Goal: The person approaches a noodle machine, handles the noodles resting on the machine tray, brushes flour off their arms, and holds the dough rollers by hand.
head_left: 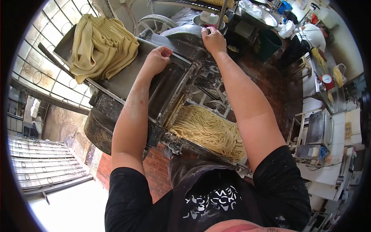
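Note:
My left hand (157, 61) hovers over the metal feed tray (123, 83) of a noodle machine, its fingers curled in. I cannot make out anything between them. At the machine's far side, my right hand (213, 40) lies at the end of the curved metal housing (184, 31), fingers bent over its edge; what lies under the fingertips is hidden. A thick folded sheet of pale yellow dough (101, 46) is heaped on the tray, left of my left hand. Below the machine's comb-like outlet, cut noodles (208, 129) lie in a loose mass between my forearms.
A spoked wheel (154, 24) stands behind the machine. Farther right are a dark green bin (267, 44), a dial scale (327, 79) on a metal counter, and a person in a white shirt (311, 38) bending over it. A barred window (50, 50) borders the left.

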The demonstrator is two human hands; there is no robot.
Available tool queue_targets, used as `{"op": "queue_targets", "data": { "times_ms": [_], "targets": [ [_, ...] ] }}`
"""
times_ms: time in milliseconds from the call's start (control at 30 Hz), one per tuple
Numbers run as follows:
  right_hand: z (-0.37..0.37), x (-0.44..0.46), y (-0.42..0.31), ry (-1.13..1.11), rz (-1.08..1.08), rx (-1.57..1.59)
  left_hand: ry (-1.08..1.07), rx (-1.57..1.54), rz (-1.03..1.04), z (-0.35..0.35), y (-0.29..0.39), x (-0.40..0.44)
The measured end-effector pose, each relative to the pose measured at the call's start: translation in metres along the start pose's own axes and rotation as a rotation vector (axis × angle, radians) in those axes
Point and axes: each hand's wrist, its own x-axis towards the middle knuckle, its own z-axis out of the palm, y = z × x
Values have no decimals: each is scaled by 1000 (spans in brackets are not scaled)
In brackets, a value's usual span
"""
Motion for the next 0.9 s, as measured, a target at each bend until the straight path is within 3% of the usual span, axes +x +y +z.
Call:
{"op": "queue_targets", "data": {
  "times_ms": [900],
  "targets": [
    [0, 1, -1, -17, 14, 5, 5, 30, 34, 1, -3, 2]
  ]
}}
